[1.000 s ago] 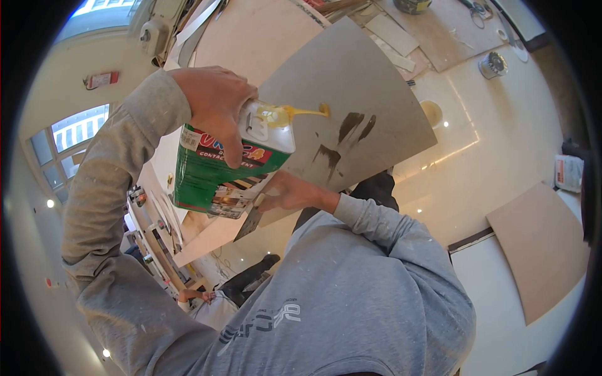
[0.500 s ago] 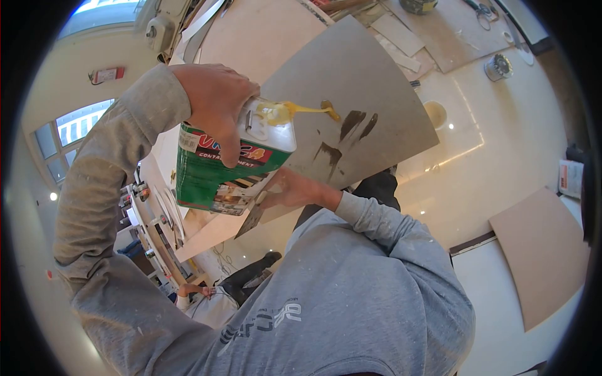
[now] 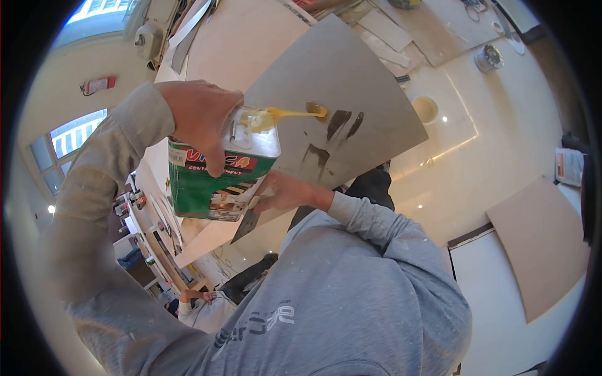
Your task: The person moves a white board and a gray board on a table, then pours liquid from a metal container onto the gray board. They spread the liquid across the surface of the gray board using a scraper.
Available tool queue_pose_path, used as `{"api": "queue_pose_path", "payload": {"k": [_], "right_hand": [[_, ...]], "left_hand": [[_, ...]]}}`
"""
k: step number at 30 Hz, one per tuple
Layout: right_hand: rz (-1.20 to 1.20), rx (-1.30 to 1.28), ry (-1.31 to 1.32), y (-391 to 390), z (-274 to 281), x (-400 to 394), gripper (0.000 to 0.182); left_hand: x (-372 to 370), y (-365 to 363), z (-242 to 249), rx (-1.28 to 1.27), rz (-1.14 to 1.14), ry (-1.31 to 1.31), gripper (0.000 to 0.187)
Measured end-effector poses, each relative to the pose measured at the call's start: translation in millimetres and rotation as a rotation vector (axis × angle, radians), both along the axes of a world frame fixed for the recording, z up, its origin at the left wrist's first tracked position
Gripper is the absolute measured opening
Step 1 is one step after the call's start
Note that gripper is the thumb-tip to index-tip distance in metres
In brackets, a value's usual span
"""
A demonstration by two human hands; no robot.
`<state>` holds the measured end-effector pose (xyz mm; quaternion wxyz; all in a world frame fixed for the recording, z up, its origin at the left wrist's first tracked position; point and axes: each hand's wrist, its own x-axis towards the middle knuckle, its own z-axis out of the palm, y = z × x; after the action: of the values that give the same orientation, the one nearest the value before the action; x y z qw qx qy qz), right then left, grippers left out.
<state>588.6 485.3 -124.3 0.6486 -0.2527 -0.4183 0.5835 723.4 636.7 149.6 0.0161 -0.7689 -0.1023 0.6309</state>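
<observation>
My left hand (image 3: 197, 116) grips the top of a green tin (image 3: 191, 188) with a metal lid, which is tilted. From its yellow-smeared opening a thin string of yellow glue (image 3: 291, 114) runs to the grey sheet (image 3: 370, 81). Wet brownish patches (image 3: 338, 122) lie on that sheet. Beside the tin's lower right side, my right hand (image 3: 285, 191) is closed round a flat scraper (image 3: 245, 227) with a dark blade. Whether its fingers also touch the tin is hard to make out.
A pale board (image 3: 241, 31) lies beyond the tin. An open can (image 3: 489, 58) and a round tub (image 3: 424, 109) are to the right. A brown curved panel (image 3: 542, 247) lies at far right. Another person's hand (image 3: 195, 294) shows at lower left.
The tin, both hands and the grey sheet appear slightly further left in view. Yellow glue still runs from the tin, its string now meeting the sheet near the dark patches.
</observation>
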Motion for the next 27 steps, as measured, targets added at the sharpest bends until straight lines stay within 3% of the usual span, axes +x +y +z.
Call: {"api": "queue_pose_path", "payload": {"k": [7, 12, 19, 21, 23, 25, 27], "right_hand": [[-0.006, -0.104, -0.154, -11.7, 6.7, 17.0, 0.043], [-0.063, -0.010, -0.029, -18.6, -16.3, 35.0, 0.036], [-0.330, -0.015, -0.247, -73.6, -18.4, 80.6, 0.018], [-0.268, -0.115, -0.083, -100.9, -27.9, 92.0, 0.014], [-0.333, -0.267, -0.044, -132.9, -27.5, 118.8, 0.013], [-0.634, -0.165, -0.310, -147.4, -26.6, 150.5, 0.013], [-0.858, -0.428, -0.325, -154.1, -1.8, 164.9, 0.019]], "left_hand": [[-19.4, 12.6, 3.5, -0.089, -0.054, -0.129, 0.111], [-32.5, 11.7, 4.7, -0.161, -0.129, -0.281, 0.111], [-25.4, 7.6, -4.9, -0.134, -0.164, -0.212, 0.110], [-36.5, 11.2, -4.9, -0.107, -0.181, -0.189, 0.109], [-35.2, 7.8, -6.5, -0.078, -0.202, -0.170, 0.108], [-33.9, 4.0, -9.7, -0.058, -0.222, -0.154, 0.107], [-35.7, 0.8, -9.8, -0.042, -0.242, -0.139, 0.105]]}}
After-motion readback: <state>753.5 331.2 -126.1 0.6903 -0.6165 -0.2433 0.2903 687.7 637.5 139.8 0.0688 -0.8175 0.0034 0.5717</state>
